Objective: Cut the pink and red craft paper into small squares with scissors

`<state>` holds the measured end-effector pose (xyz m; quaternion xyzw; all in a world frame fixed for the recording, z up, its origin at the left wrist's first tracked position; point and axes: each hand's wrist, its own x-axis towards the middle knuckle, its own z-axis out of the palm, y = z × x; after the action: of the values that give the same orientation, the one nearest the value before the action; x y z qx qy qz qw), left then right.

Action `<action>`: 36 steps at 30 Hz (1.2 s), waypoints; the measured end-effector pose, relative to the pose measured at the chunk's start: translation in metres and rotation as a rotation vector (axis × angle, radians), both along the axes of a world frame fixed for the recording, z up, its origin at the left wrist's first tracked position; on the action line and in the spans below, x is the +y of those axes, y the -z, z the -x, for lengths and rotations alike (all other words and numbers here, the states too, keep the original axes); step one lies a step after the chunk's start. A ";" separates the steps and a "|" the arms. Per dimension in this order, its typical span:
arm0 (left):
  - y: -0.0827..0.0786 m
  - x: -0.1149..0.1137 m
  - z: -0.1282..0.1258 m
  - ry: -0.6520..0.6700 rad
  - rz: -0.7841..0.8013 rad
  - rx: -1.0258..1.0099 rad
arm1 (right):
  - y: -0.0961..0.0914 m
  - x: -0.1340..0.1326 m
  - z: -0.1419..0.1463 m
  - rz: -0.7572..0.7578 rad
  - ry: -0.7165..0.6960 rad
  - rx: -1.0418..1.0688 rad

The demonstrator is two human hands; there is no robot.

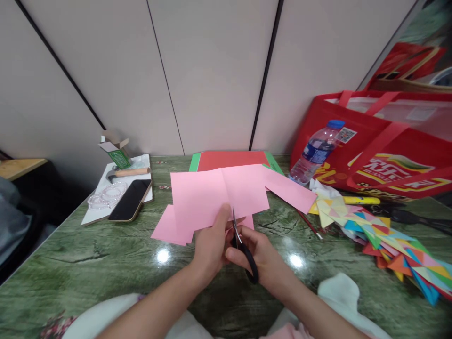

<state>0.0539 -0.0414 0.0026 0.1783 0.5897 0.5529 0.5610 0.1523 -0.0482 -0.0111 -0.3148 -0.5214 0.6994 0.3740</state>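
Note:
My left hand [212,240] pinches the lower edge of a pink sheet of paper [199,195], thumb on top, holding it above the table. A crease runs down the middle of the sheet. My right hand [256,249] grips black-handled scissors [251,266] with the fingers in the loops. The blades point away from me and sit at the sheet's lower edge, close to the crease and my left thumb. Under the raised sheet lie more pink pieces [164,230]. Another pink strip [291,189] rests to the right. My fingers beneath the sheet are partly hidden.
Red and green sheets [231,160] lie against the wall. On the left are a phone [131,200], a hammer [132,172], beads [106,195] and a small box [120,157]. A bottle [316,153], red bag [374,146] and folded colourful paper chain [395,240] occupy the right.

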 end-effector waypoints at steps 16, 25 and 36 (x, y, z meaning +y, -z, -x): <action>-0.004 0.002 -0.003 -0.034 -0.087 -0.062 | -0.001 0.000 0.001 -0.011 0.017 -0.068; -0.003 0.002 -0.002 -0.019 -0.086 -0.045 | 0.003 0.000 0.001 -0.050 0.042 -0.102; -0.005 0.001 -0.001 0.031 -0.016 -0.061 | 0.007 0.000 0.002 -0.043 0.049 -0.108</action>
<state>0.0549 -0.0407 0.0072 0.1749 0.5652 0.5541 0.5855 0.1503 -0.0480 -0.0181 -0.3567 -0.5478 0.6608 0.3690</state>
